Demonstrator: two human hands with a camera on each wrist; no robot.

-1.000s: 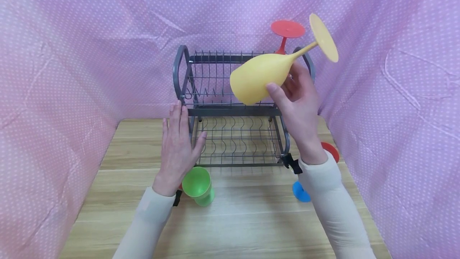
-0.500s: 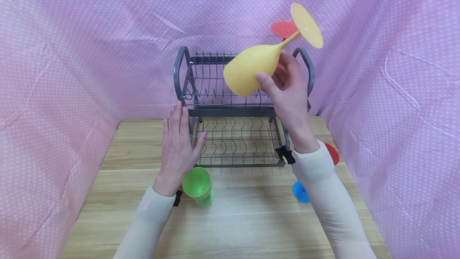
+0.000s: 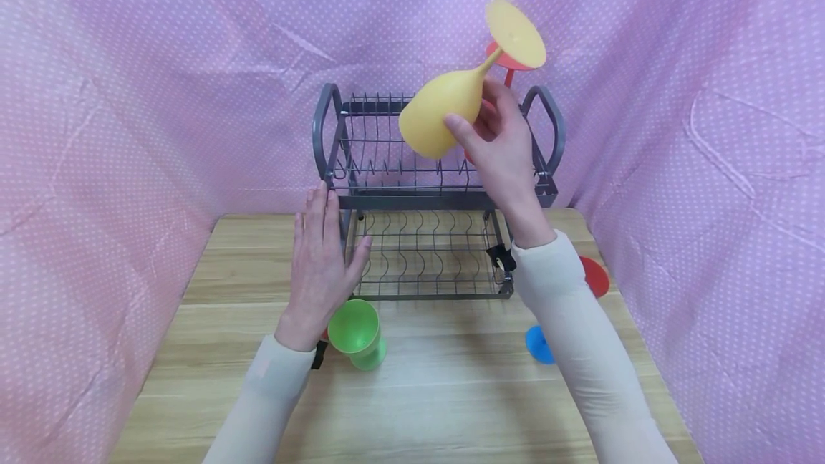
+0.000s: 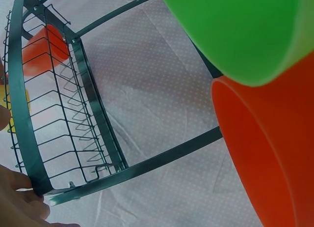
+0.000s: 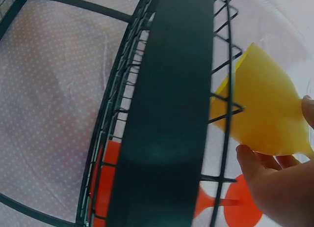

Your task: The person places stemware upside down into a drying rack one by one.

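Observation:
My right hand (image 3: 499, 152) grips a yellow plastic wine glass (image 3: 438, 109) by its bowl, thumb in front and fingers behind. The glass is tilted, mouth down to the left, foot up to the right, over the upper tier of the dark two-tier dish rack (image 3: 412, 201). Behind it, a red wine glass (image 3: 509, 79) stands upside down at that tier's right end, its bowl mostly hidden by my hand. At the rack's front left corner, my left hand (image 3: 319, 263) rests its straight fingertips on the frame, thumb spread.
A green goblet (image 3: 353, 328) stands upright beside my left wrist, with a red cup (image 4: 267, 133) next to it. On the right, a blue foot (image 3: 539, 344) and a red piece (image 3: 594, 278) show past my sleeve. Pink dotted cloth (image 3: 129, 127) surrounds the wooden table (image 3: 438, 392).
My right hand has carried the yellow wine glass left and further back over the upper tier, its mouth turning more downward. My left hand stays at the rack corner.

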